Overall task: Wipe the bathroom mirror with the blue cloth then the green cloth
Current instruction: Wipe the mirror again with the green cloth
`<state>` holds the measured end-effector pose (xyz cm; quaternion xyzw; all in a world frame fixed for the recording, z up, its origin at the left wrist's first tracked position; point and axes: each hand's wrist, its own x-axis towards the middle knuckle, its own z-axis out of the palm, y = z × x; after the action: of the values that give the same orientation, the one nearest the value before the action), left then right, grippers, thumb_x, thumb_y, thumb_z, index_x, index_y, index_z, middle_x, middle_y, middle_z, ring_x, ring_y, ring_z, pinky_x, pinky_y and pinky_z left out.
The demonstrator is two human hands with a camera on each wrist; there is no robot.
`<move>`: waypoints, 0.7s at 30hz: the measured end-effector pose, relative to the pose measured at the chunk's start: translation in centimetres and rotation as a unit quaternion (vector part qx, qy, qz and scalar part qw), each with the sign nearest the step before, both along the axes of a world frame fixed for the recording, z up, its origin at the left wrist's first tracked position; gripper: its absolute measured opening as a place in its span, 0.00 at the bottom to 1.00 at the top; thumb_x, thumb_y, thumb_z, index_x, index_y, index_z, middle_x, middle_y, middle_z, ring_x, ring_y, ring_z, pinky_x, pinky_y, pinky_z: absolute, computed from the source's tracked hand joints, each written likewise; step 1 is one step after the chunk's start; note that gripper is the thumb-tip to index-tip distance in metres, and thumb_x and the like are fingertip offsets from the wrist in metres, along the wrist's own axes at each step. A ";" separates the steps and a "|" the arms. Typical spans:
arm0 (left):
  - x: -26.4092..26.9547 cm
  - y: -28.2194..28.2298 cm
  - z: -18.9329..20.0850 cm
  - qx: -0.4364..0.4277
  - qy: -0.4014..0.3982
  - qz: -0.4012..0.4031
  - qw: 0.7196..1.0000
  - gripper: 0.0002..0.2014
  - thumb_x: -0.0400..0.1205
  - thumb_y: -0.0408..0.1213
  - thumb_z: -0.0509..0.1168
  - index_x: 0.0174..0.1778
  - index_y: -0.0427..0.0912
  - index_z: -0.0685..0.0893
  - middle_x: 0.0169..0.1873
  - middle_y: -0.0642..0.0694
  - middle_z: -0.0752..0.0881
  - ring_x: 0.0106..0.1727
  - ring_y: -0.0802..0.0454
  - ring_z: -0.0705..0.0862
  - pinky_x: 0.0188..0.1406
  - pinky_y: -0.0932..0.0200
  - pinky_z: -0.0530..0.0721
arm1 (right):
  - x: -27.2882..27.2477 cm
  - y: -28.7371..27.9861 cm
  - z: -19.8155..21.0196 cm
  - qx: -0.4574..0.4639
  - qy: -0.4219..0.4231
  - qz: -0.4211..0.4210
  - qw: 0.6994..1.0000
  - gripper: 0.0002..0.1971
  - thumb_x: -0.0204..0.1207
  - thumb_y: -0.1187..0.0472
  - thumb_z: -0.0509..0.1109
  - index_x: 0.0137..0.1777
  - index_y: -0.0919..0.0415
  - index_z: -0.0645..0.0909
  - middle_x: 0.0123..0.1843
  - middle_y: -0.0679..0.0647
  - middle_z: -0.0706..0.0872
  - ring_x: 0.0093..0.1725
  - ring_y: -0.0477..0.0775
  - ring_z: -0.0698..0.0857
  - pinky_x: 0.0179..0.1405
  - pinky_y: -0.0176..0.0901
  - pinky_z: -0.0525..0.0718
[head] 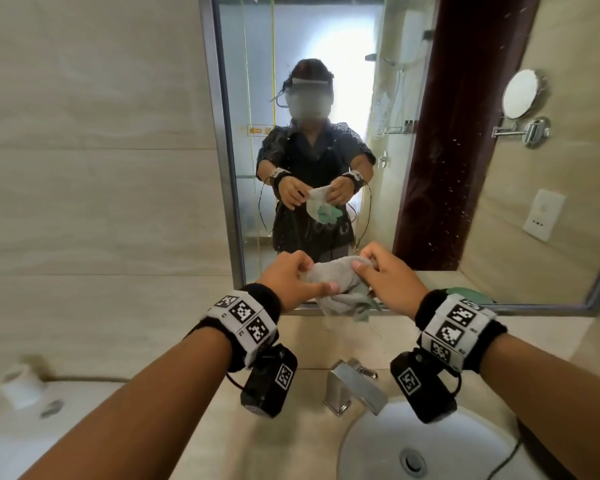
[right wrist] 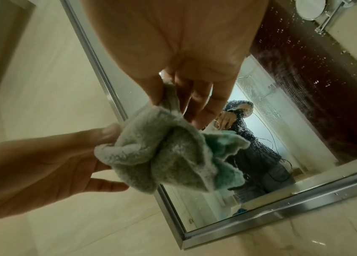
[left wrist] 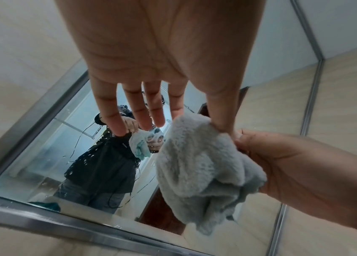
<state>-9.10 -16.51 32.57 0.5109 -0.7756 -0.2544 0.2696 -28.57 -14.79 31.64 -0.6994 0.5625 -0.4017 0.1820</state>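
Note:
I hold a fluffy pale grey-blue cloth with a teal-green side, bunched up, in front of the mirror's lower edge. My left hand pinches its left part between thumb and forefinger; in the left wrist view the other fingers are straight. My right hand pinches the cloth's top right corner. The cloth hangs crumpled between both hands and shows its teal side towards the glass. The metal-framed mirror is speckled with water drops. A dark green cloth lies on the counter behind my right wrist.
Below my hands a chrome faucet stands over a white basin set in the beige counter. A white roll sits low on the left. Beige tiled wall fills the left side.

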 end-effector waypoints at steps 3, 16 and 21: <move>1.0 0.2 0.1 0.063 0.042 -0.041 0.996 0.27 0.68 0.53 0.77 0.55 0.48 0.71 0.56 0.49 0.80 0.55 0.51 0.81 0.50 0.56 0.84 | 0.8 0.2 0.6 0.010 0.009 0.004 1.000 0.07 0.84 0.57 0.57 0.45 0.58 0.67 0.34 0.49 0.72 0.33 0.47 0.72 0.27 0.30 0.70; 2.4 1.8 0.6 0.039 -0.040 -0.053 0.997 0.16 0.75 0.48 0.72 0.53 0.43 0.81 0.48 0.45 0.87 0.50 0.48 0.84 0.57 0.47 0.83 | 2.0 0.9 2.4 -0.029 -0.041 0.060 0.997 0.08 0.79 0.63 0.67 0.49 0.49 0.73 0.39 0.45 0.83 0.39 0.46 0.82 0.39 0.38 0.77; 2.2 2.2 0.5 -0.023 -0.042 -0.025 0.999 0.14 0.75 0.46 0.73 0.46 0.45 0.75 0.41 0.49 0.83 0.42 0.52 0.81 0.44 0.57 0.81 | 2.7 1.7 2.5 0.082 -0.102 0.130 0.983 0.22 0.70 0.58 0.77 0.61 0.50 0.73 0.46 0.51 0.88 0.43 0.50 0.87 0.40 0.42 0.84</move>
<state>-6.92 -14.32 33.05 0.4950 -0.8046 -0.2215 0.2419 -25.91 -13.07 34.11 -0.7047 0.4763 -0.3962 0.3458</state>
